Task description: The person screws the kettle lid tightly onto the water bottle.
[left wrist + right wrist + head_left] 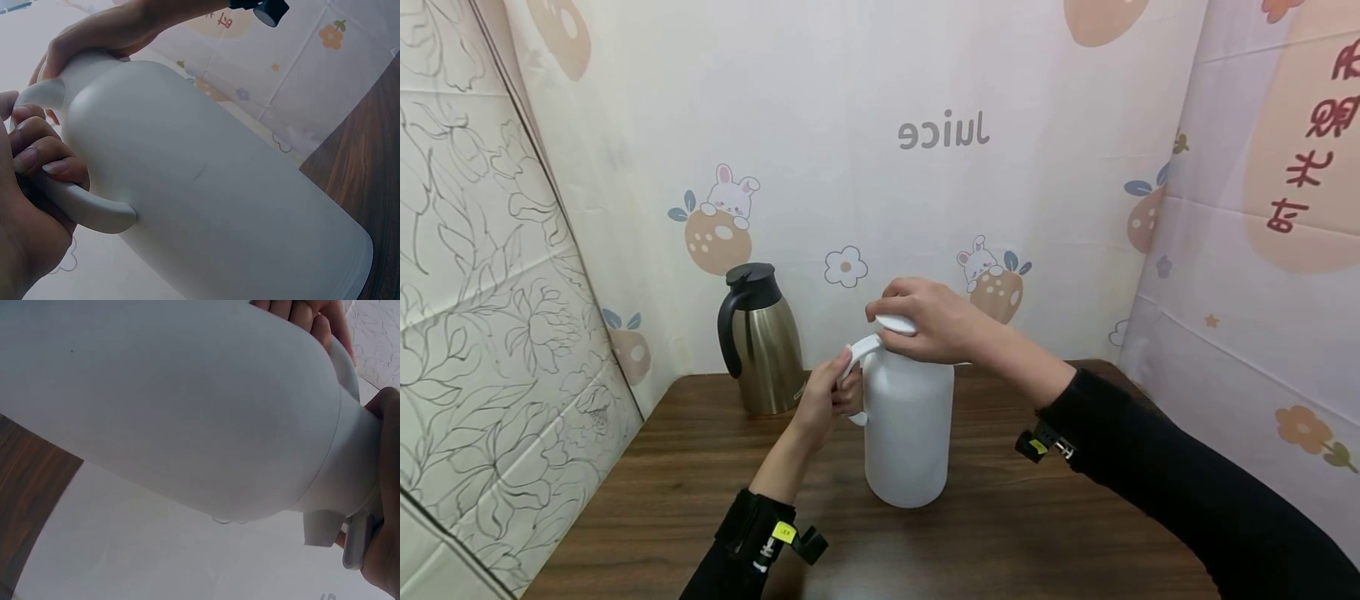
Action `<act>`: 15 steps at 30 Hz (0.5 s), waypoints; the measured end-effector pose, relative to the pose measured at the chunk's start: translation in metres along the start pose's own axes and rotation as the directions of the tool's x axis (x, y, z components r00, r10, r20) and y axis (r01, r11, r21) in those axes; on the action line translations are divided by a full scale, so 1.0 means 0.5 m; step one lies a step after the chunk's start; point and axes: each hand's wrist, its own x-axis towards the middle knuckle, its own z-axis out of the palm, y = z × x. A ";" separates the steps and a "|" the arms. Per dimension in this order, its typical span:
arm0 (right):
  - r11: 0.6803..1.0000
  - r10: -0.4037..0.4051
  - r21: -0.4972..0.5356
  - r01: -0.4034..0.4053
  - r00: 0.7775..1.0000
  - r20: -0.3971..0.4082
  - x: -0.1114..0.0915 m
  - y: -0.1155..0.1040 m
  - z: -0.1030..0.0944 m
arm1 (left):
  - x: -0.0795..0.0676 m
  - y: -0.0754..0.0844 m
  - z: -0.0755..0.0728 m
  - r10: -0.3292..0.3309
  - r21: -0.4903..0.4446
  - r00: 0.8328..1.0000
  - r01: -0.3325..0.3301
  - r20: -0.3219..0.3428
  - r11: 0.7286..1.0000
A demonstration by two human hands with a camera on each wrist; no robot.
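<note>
A white thermos jug (pixel 908 425) stands upright near the middle of the wooden table. My left hand (pixel 829 396) holds its curved handle (pixel 94 209), fingers wrapped round it and thumb up along the upper part. Over the top, my right hand (pixel 932 321) grips the white lid (pixel 897 324), with fingers curled about its edge. From the right wrist view, the jug's short spout (pixel 320 528) shows below the neck, beside my right hand (pixel 384 556). Much of the lid is hidden under the palm.
A gold steel thermos jug (pixel 767 350) with a black lid and handle stands behind to the left. The wooden table (pixel 1000 517) reaches back to a printed cloth backdrop (pixel 850 167). Patterned cloths hang on both sides.
</note>
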 end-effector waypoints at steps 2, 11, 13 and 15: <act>0.999 0.045 -0.018 -0.045 0.999 -0.004 0.001 -0.010 0.000 | 0.000 0.000 0.000 -0.001 0.003 1.000 0.001 -0.001 1.000; 0.941 0.324 -0.096 -0.324 0.946 -0.014 0.009 -0.062 0.000 | -0.001 0.002 0.003 0.001 0.011 1.000 -0.001 -0.008 1.000; 0.928 0.354 -0.117 -0.353 0.935 -0.015 0.010 -0.069 -0.001 | -0.001 0.003 0.004 0.002 0.008 1.000 -0.002 -0.008 1.000; 0.919 0.374 -0.138 -0.371 0.928 -0.004 0.011 -0.074 -0.003 | 0.000 0.003 0.004 0.003 0.008 1.000 -0.003 -0.008 1.000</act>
